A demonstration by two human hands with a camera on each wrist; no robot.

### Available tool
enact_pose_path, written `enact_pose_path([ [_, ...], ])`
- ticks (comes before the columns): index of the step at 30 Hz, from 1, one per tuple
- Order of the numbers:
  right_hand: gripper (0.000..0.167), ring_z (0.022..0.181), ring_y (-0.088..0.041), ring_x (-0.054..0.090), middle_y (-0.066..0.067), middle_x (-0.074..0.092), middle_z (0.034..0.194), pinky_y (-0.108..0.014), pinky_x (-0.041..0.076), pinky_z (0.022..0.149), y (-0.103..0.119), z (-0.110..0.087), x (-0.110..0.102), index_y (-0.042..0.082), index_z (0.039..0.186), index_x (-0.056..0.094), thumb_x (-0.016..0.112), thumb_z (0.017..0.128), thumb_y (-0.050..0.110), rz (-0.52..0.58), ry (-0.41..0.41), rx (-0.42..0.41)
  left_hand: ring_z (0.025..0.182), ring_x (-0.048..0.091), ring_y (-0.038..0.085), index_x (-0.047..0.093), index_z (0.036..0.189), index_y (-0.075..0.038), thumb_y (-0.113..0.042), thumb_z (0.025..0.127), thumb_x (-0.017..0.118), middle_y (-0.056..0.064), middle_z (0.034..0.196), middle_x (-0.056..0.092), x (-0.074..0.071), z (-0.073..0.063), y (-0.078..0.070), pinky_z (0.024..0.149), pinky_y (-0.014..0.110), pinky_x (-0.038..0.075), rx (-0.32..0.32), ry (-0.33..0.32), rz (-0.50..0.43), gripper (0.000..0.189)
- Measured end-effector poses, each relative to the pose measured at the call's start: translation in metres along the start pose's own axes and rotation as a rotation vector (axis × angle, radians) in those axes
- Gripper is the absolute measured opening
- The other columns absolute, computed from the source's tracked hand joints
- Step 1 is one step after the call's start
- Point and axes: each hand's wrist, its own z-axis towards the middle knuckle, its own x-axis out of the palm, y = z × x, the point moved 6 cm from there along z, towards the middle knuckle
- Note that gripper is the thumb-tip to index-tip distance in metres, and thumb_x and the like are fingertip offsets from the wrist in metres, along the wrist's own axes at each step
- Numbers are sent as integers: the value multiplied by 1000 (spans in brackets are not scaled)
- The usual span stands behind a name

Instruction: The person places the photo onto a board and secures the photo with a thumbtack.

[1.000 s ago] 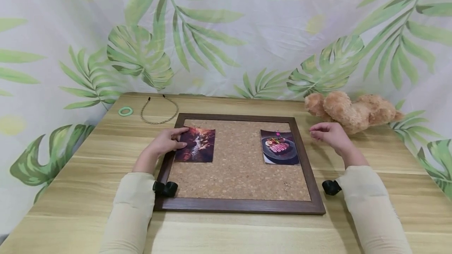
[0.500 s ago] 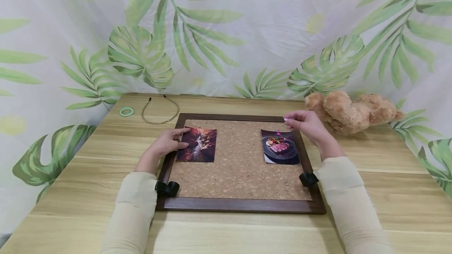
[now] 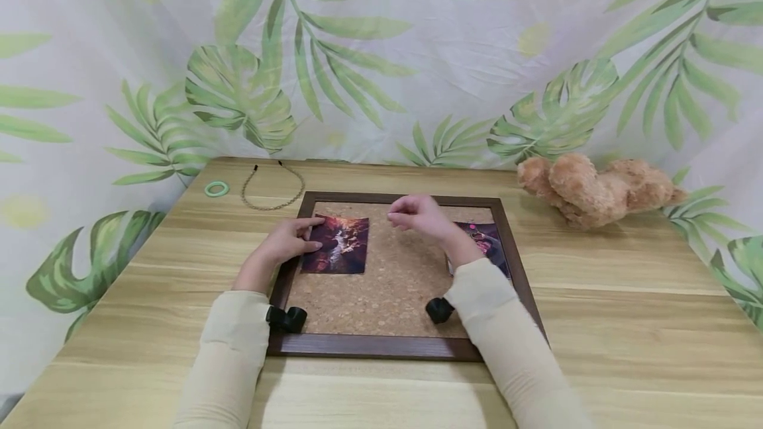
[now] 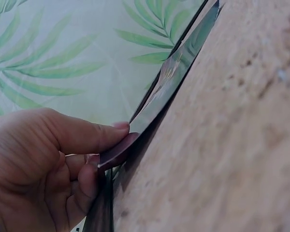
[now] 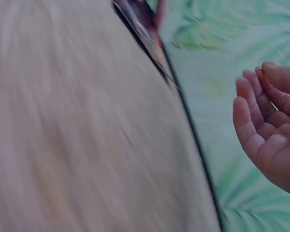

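Observation:
A cork board (image 3: pixel 381 296) with a dark brown frame lies on the table. On its left side is a photo (image 3: pixel 342 247) of a stream among red foliage. My left hand (image 3: pixel 283 241) pinches this photo by its left edge, and the left wrist view shows the photo curving up between thumb and fingers. Over the middle of the board, my right hand (image 3: pixel 424 218) holds a tiny pin (image 5: pixel 259 69) between thumb and index finger; most of it is hidden. A second photo (image 3: pixel 499 253), of a plated meal, sits on the right under a pink pin (image 3: pixel 472 226), partly covered by my right wrist.
Behind the board at the left are a mint green ring (image 3: pixel 216 189) and a thin chain necklace (image 3: pixel 271 208) with dark ends. A brown plush toy (image 3: pixel 602 192) lies at the back right. A leaf-patterned curtain (image 3: pixel 369 85) hangs along the table's back edge.
My right hand has swept left, from beside the board's right edge to above its middle, carrying the pin. My left hand keeps its grip on the left photo.

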Motion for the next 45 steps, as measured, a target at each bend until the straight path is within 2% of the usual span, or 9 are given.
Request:
enact_pose_path([
  [4, 15, 84, -32, 55, -22, 58, 87, -41, 44, 75, -7, 13, 29, -13, 92, 55, 54, 82, -3, 73, 12, 51, 55, 32, 18, 44, 126, -4, -4, 78, 62, 6, 71, 39, 2, 1, -1, 50, 28, 28, 13, 3, -2, 51],
  [10, 14, 72, -14, 53, -12, 57, 81, -28, 46, 71, -24, 22, 54, -16, 91, 54, 54, 81, -6, 141, -8, 132, 56, 32, 19, 44, 126, -4, -4, 79, 61, 6, 71, 37, 4, 0, -3, 50, 29, 28, 11, 11, 6, 50],
  [14, 13, 68, -8, 50, -10, 58, 79, -20, 43, 64, -30, 24, 58, -14, 89, 57, 56, 80, -5, 100, -36, 108, 57, 32, 19, 44, 126, -2, -4, 79, 61, 6, 70, 37, 1, -1, -5, 53, 29, 28, 17, -7, 50, 50],
  [21, 12, 74, -10, 51, -13, 60, 90, -20, 41, 64, -35, 23, 58, -9, 89, 61, 58, 80, -1, 48, -59, 101, 56, 34, 18, 46, 123, 1, -3, 78, 61, 5, 69, 38, -1, -3, -7, 54, 29, 29, 46, -37, 134, 48],
  [30, 12, 74, -11, 49, -5, 59, 87, -20, 39, 62, -38, 24, 57, -4, 89, 63, 59, 81, 4, 0, -87, 127, 53, 34, 16, 44, 123, 3, -8, 78, 63, 4, 65, 40, -2, -5, -14, 52, 29, 29, 52, -37, 243, 51],
  [34, 12, 73, -11, 48, -4, 60, 86, -21, 39, 62, -39, 24, 58, -3, 89, 64, 59, 81, 5, -24, -92, 127, 65, 44, 22, 43, 125, 2, -13, 76, 64, 9, 77, 49, -4, -8, -19, 60, 34, 35, 39, -57, 341, 55],
  [38, 11, 72, -10, 48, -4, 60, 85, -20, 38, 61, -38, 23, 57, -2, 89, 64, 59, 81, 5, -38, -98, 126, 87, 48, 33, 48, 121, 3, -18, 75, 65, 20, 97, 52, -3, -9, -27, 75, 44, 37, 114, -111, 415, 53],
  [42, 11, 69, -11, 45, -3, 59, 83, -21, 36, 59, -37, 22, 57, -3, 88, 64, 59, 81, 4, -39, -99, 113, 105, 37, 42, 49, 120, 2, -26, 76, 64, 28, 117, 41, 3, -7, -31, 85, 52, 29, 179, -147, 489, 55],
  [45, 11, 68, -11, 44, -3, 58, 81, -21, 35, 59, -36, 22, 57, -4, 87, 63, 60, 81, 4, -41, -98, 101, 118, 19, 45, 41, 127, 1, -35, 78, 60, 27, 133, 24, 10, -4, -27, 90, 57, 18, 163, -93, 528, 64],
])
